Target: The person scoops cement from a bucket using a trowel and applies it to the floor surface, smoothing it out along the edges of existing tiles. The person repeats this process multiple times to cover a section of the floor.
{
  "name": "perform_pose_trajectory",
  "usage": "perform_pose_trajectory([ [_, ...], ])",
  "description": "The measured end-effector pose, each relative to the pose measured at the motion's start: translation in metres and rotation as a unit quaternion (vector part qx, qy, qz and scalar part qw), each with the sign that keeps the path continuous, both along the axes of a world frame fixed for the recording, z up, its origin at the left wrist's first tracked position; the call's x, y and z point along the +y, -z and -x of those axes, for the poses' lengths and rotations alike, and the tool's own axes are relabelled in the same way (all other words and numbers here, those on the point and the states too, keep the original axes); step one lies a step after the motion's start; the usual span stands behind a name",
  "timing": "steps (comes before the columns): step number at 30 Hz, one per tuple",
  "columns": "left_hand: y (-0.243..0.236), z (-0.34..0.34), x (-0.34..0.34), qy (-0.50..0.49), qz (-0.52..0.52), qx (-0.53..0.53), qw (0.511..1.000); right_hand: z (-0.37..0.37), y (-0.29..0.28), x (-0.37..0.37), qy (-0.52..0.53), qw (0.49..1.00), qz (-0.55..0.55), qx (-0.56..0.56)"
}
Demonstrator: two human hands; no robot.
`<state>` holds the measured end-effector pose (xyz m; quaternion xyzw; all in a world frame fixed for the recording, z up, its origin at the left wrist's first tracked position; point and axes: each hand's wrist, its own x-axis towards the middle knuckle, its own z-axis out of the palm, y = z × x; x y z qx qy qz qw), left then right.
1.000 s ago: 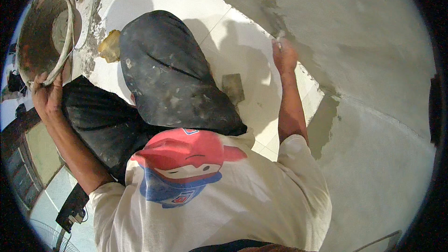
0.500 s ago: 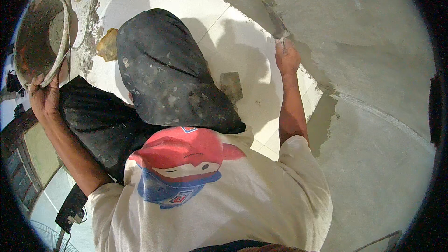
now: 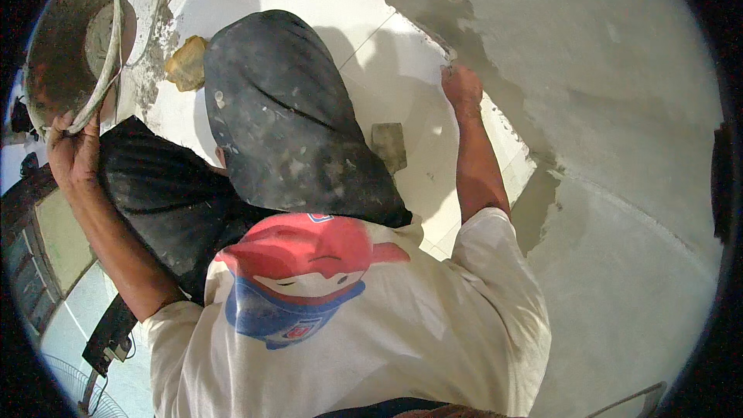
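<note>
At the far left, my left hand [image 3: 73,156] is closed on the rim of a tilted, cement-stained bucket [image 3: 58,70] whose mouth faces up and to the right. My right hand [image 3: 463,87], arm stretched forward, is closed around a trowel [image 3: 451,54] at the foot of the grey cement wall [image 3: 611,70]. Most of that trowel is hidden or blends into the wall's edge. Darker, damp-looking cement lies along the wall's base beside the hand. Between my right arm and my knee, a flat grey-brown rectangular piece [image 3: 388,147] rests on the white tiled floor [image 3: 422,108].
My bent legs in dark, stained trousers [image 3: 282,108] fill the middle. A crumpled yellowish-brown lump [image 3: 186,63] lies beyond the knee, near scattered cement dirt [image 3: 147,77]. At the lower left stands a wire fan cage [image 3: 73,387]; a thin bent rod [image 3: 638,399] shows at the lower right.
My right hand has drawn slightly left and nearer, and the trowel blade seen against the wall before now barely shows. The left hand keeps its hold on the bucket.
</note>
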<state>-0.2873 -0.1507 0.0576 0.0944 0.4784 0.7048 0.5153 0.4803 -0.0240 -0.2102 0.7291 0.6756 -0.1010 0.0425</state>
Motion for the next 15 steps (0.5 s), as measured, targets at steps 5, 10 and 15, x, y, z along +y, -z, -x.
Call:
perform_pose_trajectory([
  [5, -0.009, -0.025, 0.003, -0.009, -0.003, 0.01, 1.0, 0.011, -0.055, -0.014, 0.062, 0.997, -0.055, 0.004],
  [10, -0.001, -0.016, 0.001, -0.006, -0.011, 0.068, 0.998, 0.024, -0.023, -0.013, 0.012, 0.998, -0.052, 0.026],
  [15, 0.003, -0.03, 0.008, -0.026, 0.012, 0.121, 0.992, 0.023, 0.014, 0.008, 0.009, 1.0, 0.006, 0.016],
])
